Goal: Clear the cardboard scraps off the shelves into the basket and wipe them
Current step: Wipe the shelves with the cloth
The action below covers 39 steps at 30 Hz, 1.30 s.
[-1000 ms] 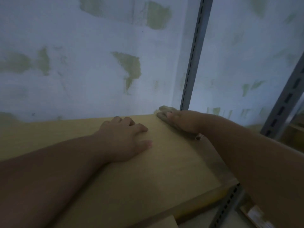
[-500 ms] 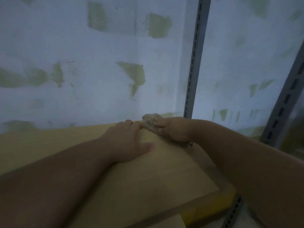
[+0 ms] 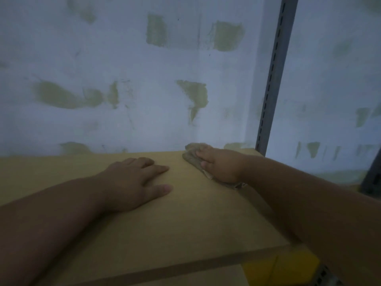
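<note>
Head view of a wooden shelf [image 3: 185,223] set against a pale wall [image 3: 123,69] with greenish patches where paint has come away. The left hand [image 3: 134,182] lies palm down on the shelf board, fingers straight and slightly spread, thumb extended toward the right; its grip is open and holds nothing. The right hand [image 3: 220,166] rests farther back, near the rear right corner of the shelf, on top of a crumpled grey-brown cloth [image 3: 193,156]. The fingers of this hand curve over the cloth and press it against the board; whether the grip closes fully round the fabric or merely pushes down on it cannot be told, as the fingertips are blurred. The cloth protrudes beyond the fingertips toward the wall and trails out beneath the wrist on the near side. The two hands are apart, the cloth lying between the left fingertips and the right knuckles. Both forearms enter from the lower edge, bare. A grey slotted metal upright [image 3: 272,79] rises behind the right hand at the shelf's rear corner; a second upright [image 3: 373,178] shows at the far right edge. A yellow bracket [image 3: 280,265] sits at the shelf's front right corner. No cardboard scraps can be made out on the visible board; the light is dim
</note>
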Each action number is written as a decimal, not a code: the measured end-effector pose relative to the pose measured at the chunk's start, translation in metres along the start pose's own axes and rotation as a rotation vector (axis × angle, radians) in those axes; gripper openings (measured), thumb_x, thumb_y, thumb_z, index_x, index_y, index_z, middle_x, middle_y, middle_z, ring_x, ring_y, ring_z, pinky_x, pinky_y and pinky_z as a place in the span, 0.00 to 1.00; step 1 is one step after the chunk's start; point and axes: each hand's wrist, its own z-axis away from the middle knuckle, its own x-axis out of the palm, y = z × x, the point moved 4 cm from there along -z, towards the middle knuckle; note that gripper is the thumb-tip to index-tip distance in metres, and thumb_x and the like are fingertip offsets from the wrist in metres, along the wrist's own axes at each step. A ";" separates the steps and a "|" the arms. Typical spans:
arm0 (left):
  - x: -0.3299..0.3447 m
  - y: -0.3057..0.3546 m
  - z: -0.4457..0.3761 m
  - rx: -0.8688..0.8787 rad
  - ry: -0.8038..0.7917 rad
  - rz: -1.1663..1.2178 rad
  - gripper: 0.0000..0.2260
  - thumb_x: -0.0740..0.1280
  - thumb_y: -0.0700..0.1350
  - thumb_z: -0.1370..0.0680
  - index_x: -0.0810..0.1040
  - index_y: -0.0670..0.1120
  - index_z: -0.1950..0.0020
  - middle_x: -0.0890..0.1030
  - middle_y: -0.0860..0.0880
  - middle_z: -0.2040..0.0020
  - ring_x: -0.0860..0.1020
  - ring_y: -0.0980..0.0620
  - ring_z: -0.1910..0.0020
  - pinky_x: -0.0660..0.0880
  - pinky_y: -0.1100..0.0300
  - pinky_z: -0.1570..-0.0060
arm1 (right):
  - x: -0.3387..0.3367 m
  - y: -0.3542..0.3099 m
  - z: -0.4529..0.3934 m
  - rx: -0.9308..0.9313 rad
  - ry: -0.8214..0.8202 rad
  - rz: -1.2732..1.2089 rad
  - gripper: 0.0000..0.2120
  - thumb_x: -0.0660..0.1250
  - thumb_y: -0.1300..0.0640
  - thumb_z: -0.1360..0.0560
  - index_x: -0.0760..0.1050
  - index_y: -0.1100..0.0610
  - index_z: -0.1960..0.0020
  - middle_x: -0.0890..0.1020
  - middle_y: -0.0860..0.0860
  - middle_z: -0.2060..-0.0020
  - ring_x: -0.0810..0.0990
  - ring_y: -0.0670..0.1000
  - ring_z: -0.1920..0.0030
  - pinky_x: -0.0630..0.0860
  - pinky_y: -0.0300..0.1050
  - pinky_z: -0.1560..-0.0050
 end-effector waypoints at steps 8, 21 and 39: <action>0.000 0.000 -0.004 0.017 0.103 0.104 0.48 0.42 0.83 0.39 0.62 0.62 0.25 0.65 0.56 0.25 0.64 0.52 0.27 0.62 0.50 0.28 | -0.004 0.041 0.017 0.202 0.026 0.054 0.26 0.46 0.49 0.16 0.47 0.55 0.20 0.50 0.53 0.21 0.52 0.52 0.22 0.50 0.44 0.26; -0.008 -0.016 0.006 -0.130 0.106 0.111 0.53 0.48 0.82 0.42 0.68 0.49 0.28 0.72 0.49 0.33 0.72 0.50 0.35 0.69 0.53 0.34 | 0.007 -0.016 0.020 -0.038 0.028 0.050 0.26 0.48 0.47 0.16 0.49 0.51 0.20 0.49 0.49 0.21 0.49 0.48 0.22 0.48 0.41 0.27; 0.003 -0.106 0.082 -0.193 0.081 -0.007 0.40 0.51 0.77 0.30 0.61 0.56 0.24 0.63 0.53 0.24 0.64 0.48 0.28 0.65 0.45 0.31 | 0.012 -0.182 -0.057 -0.225 0.040 0.086 0.25 0.50 0.51 0.16 0.53 0.57 0.21 0.53 0.54 0.22 0.53 0.52 0.23 0.53 0.44 0.27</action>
